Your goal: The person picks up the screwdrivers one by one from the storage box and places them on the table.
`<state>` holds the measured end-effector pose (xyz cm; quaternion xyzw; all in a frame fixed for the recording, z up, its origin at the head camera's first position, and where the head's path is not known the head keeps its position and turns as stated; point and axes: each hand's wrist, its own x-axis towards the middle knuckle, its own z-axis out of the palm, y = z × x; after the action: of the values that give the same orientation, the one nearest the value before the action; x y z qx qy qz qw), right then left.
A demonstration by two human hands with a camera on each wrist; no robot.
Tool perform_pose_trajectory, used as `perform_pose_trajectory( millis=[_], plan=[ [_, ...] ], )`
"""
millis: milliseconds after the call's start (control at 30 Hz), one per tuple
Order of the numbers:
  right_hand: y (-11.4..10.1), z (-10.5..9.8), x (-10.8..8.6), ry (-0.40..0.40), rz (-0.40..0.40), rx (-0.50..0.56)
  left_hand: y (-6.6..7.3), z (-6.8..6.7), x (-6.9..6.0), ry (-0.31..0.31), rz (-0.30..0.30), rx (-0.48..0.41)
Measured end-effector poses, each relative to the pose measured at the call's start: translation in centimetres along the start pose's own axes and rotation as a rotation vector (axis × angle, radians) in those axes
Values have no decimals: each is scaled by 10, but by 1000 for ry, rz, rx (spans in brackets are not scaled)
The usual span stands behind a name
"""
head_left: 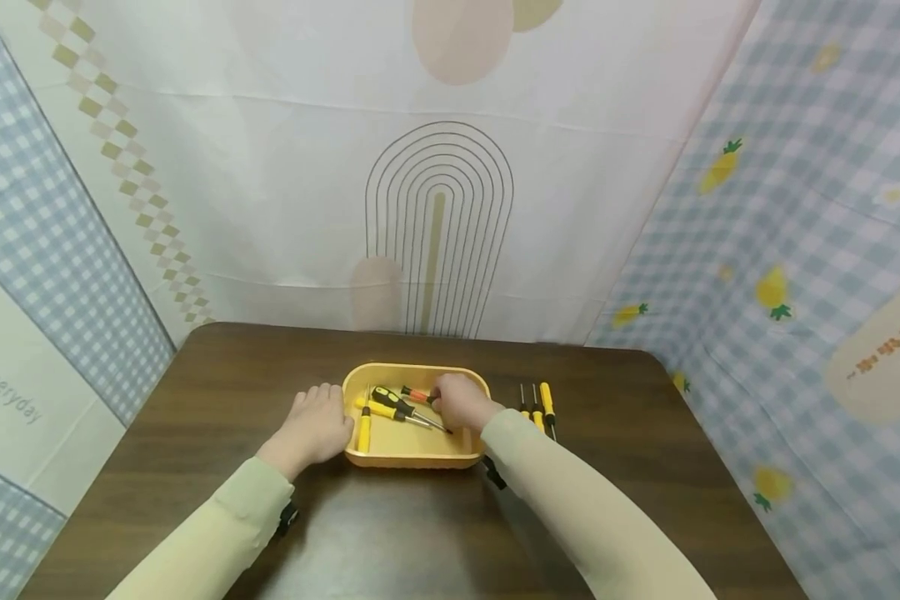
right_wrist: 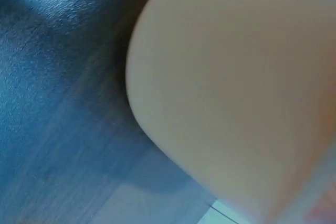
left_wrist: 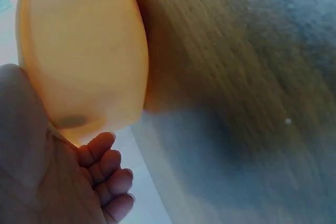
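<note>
A yellow plastic tray (head_left: pixel 412 461) sits on the table with several screwdrivers inside. My left hand (head_left: pixel 313 429) rests against the tray's left end, thumb by the rim; the left wrist view shows its fingers (left_wrist: pixel 118 182) loosely bent outside the wall. Inside the tray's right half, my right hand (head_left: pixel 461 402) has curled fingers pinching a red-and-black screwdriver (head_left: pixel 417 395), whose far part the hand hides. Left of it lie a thick black-and-yellow screwdriver (head_left: pixel 392 401), a slimmer yellow one (head_left: pixel 381 409), and a yellow-handled one (head_left: pixel 363 432) along the left wall.
Just right of the tray, three yellow-and-black screwdrivers lie side by side on the dark wooden table (head_left: pixel 630 450); the rightmost screwdriver (head_left: pixel 547 400) has its handle pointing away. My right sleeve (head_left: pixel 570 500) partly covers the others' handles. A patterned cloth (head_left: pixel 292 208) hangs behind the table.
</note>
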<state>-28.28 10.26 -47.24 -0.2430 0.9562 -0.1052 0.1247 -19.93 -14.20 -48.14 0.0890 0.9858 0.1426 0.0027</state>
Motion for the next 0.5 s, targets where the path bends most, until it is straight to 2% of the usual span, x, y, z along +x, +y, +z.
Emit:
perform_pose_trajectory(
  millis=[100,200,333,500],
  plan=[
    [1,-7,-4,37,-14,72,0,0,0,-3,-10,5],
    [3,-14,-9,42,-7,217,0,1,0,-16,-16,12],
    [10,-20,-15,6,15,491,0,2,1,-26,-16,18],
    [14,-24,-17,-33,80,859,1,1,2,-36,-18,8]
  ],
)
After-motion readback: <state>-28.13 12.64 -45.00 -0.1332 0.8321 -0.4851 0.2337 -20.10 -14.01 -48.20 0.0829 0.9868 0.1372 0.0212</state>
